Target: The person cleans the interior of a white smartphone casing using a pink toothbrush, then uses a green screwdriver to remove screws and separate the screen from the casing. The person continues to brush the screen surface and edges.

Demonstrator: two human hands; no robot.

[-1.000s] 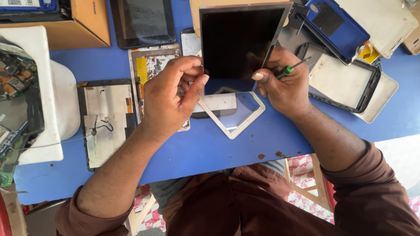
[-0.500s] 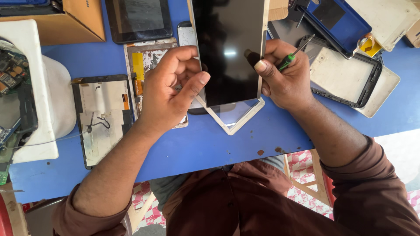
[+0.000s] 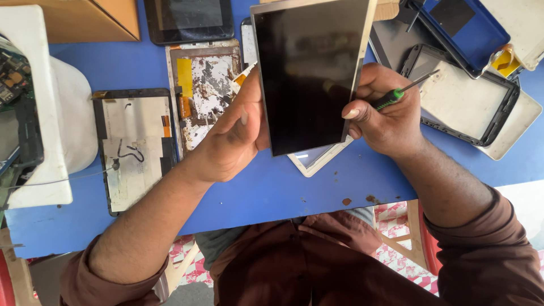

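Blue tabletop spreads under a scatter of opened tablet backs, among them a stripped back shell with a loose black wire at left and an empty case frame at right. Both hands hold a dark screen panel raised above the table: the left hand grips its left edge, fingers apparently behind it. The right hand pinches the right edge with the thumb while curled around a green-handled screwdriver.
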